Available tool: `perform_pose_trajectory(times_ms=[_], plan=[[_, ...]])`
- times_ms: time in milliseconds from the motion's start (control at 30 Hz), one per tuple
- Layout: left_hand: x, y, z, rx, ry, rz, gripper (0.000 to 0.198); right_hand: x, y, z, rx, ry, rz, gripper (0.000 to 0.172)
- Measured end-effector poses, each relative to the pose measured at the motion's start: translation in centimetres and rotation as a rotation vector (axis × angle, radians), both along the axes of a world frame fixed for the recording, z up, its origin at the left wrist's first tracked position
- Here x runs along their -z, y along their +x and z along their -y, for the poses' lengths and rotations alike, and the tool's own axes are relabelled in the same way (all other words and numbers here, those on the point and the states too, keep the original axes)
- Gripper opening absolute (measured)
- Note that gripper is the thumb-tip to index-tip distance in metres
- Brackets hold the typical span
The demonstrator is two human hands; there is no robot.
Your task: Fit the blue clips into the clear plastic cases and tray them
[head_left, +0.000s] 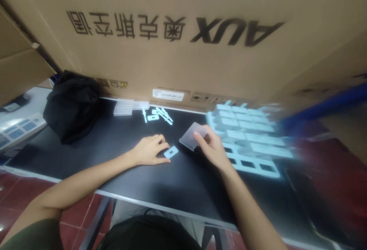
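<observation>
My left hand [150, 151] rests on the dark table with thumb and index finger at a small light-blue plate [174, 150] that has a slot in its middle. The thumb sits on one side of the plate and the index finger on the other. In my right hand [213, 145] is a clear, shallow plastic case [189, 136], pinched between thumb and fingers and tilted above the tabletop. Just right of that hand stands a light-blue rack [265, 168] with rows of square openings. Several light-blue blocks [258, 137] fill its far rows.
Loose light-blue pieces [164, 115] and clear plastic cases [124, 108] lie at the table's back. A black cloth bundle [70, 108] sits at left, near a white panel [21, 131]. A large cardboard box [149, 60] walls off the far side. The table [137, 183] has a pale edge.
</observation>
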State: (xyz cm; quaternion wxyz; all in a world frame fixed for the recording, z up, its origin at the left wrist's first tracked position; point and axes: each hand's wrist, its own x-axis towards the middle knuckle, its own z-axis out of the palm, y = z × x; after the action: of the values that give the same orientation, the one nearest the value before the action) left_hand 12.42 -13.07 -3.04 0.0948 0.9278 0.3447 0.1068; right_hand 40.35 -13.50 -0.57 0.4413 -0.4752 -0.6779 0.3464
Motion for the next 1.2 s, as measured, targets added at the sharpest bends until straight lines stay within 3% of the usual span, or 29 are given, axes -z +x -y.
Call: perform_pose_trajectory(times_ms=[200, 367, 567, 867, 1200], plan=[[0.2, 1.9, -2.4, -0.005, -0.062, 0.004, 0.028, 0.0, 1.3, -0.2, 0.073, 0.123, 0.062, 0.03], [0.5, 2.1, -3.3, -0.024, -0.118, 0.06, 0.031, -0.6, 1.1, 0.2, -0.042, 0.202, 0.257, 0.022], [0.6, 1.8, -3.1, -0.024, -0.144, 0.089, 0.032, 0.5, -0.2, 0.6, -0.185, 0.273, 0.374, 0.031], [0.9, 1.7, -3.3, -0.009, -0.146, 0.089, 0.034, 0.9, -0.2, 0.2, -0.184, 0.398, 0.451, 0.036], [0.7, 1.8, -3.1, -0.019, -0.108, 0.041, 0.03, 2.2, -1.2, 0.3, -0.198, 0.278, 0.525, 0.037]])
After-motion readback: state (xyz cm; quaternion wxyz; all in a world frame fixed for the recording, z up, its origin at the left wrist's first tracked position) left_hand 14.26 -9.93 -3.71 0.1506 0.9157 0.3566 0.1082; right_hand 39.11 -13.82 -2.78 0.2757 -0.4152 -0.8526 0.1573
